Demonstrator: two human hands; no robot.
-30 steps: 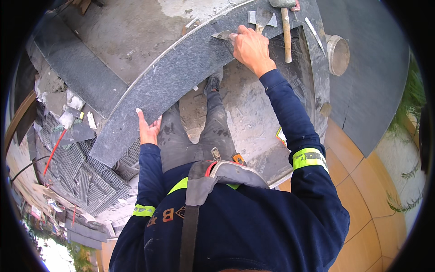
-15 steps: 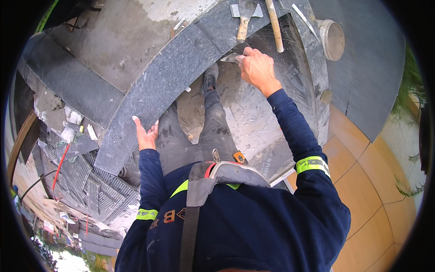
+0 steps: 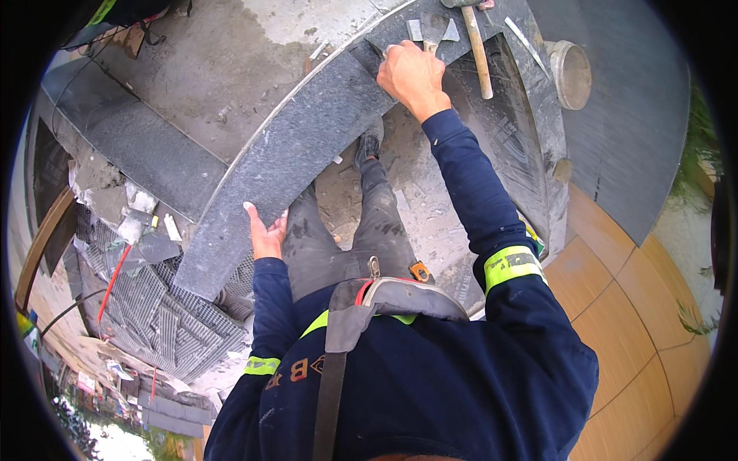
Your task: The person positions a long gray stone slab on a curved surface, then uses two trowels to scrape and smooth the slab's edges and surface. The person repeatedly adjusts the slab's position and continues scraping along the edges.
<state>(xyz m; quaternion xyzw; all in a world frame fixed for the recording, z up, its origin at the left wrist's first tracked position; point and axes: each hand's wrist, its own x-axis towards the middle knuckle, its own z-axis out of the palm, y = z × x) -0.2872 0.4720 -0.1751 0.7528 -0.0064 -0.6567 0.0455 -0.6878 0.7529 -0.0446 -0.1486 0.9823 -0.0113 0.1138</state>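
Note:
A curved dark grey stone slab [image 3: 269, 165] arcs in front of me. My left hand [image 3: 267, 232] grips its near edge, thumb on the top face, fingers at the edge and partly hidden. My right hand [image 3: 413, 77] is closed above a dark seam near the slab's far end, knuckles up; whatever it pinches is hidden underneath. Right beside it lies a wide-bladed scraper [image 3: 432, 29], its handle mostly covered by the hand. A mallet [image 3: 478, 58] with a wooden handle rests further right.
Another grey slab [image 3: 146, 146] lies left, beside rubble and a pile of ridged grey pieces [image 3: 177, 330]. A round bucket [image 3: 570, 74] stands at the right, above tan paving [image 3: 607, 307]. My legs occupy the gap inside the curve. An orange tape measure [image 3: 420, 271] hangs at my waist.
My right hand has moved up and left, from the gap's edge onto the slab's seam. The pale, pointed flat piece it held is now hidden. My left hand stays at the slab's edge.

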